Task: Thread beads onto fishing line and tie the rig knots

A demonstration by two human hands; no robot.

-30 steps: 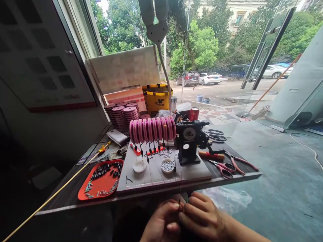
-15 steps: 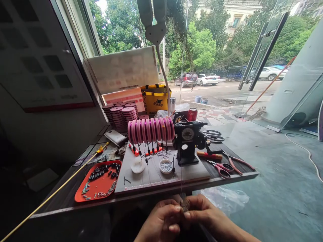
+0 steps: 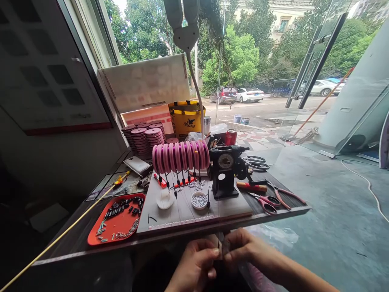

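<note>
Right now we pinch a thin line (image 3: 219, 227) between our left hand (image 3: 196, 265) and right hand (image 3: 243, 249), thumb and forefinger of each closed on it just below the table (image 3: 282, 211) edge, the two pinches almost touching. What sits between the fingertips is too small to tell. To do this well, we judge that we should keep the line taut and our fingertips close, working low and clear of the edge so nothing snags. At twelve o'clock from our hands, the grey work board (image 3: 231, 205) carries a small bowl of beads (image 3: 199, 200) and a black winding machine (image 3: 225, 170). At ten o'clock lies the red tray (image 3: 117, 221) of small parts; at two o'clock, red scissors (image 3: 265, 202) and pliers (image 3: 285, 194). Further at twelve, a row of pink spools (image 3: 180, 156) stands on edge, then the yellow bag (image 3: 186, 117).
</note>
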